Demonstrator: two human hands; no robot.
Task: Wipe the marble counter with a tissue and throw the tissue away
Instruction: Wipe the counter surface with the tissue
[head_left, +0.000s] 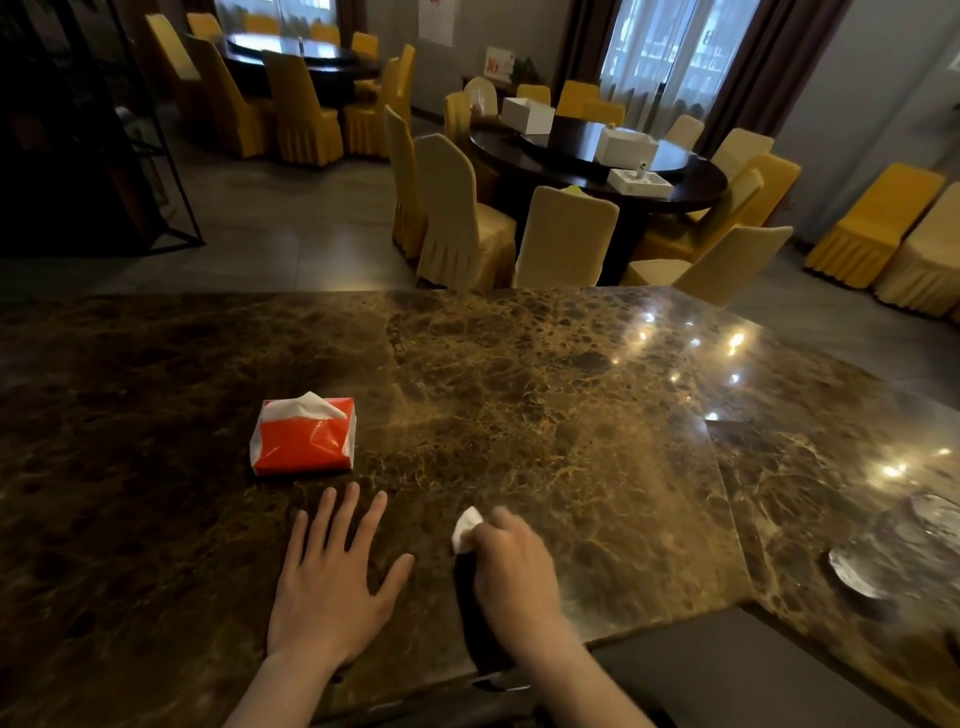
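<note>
A brown veined marble counter (519, 395) fills the lower half of the view. My right hand (514, 571) presses a small folded white tissue (466, 528) onto it near the front edge; only the tissue's left corner sticks out past my fingers. My left hand (332, 577) lies flat on the marble with fingers spread, holding nothing, a little left of the right hand. Just beyond my left hand sits a red tissue pack (304, 435) with a white sheet poking out of its top.
The counter bends into an L at the right, where a glass dish (857, 571) stands near the edge. Beyond the counter are round dark dining tables (587, 161) with white boxes and many yellow and cream covered chairs (457, 218). No bin is in view.
</note>
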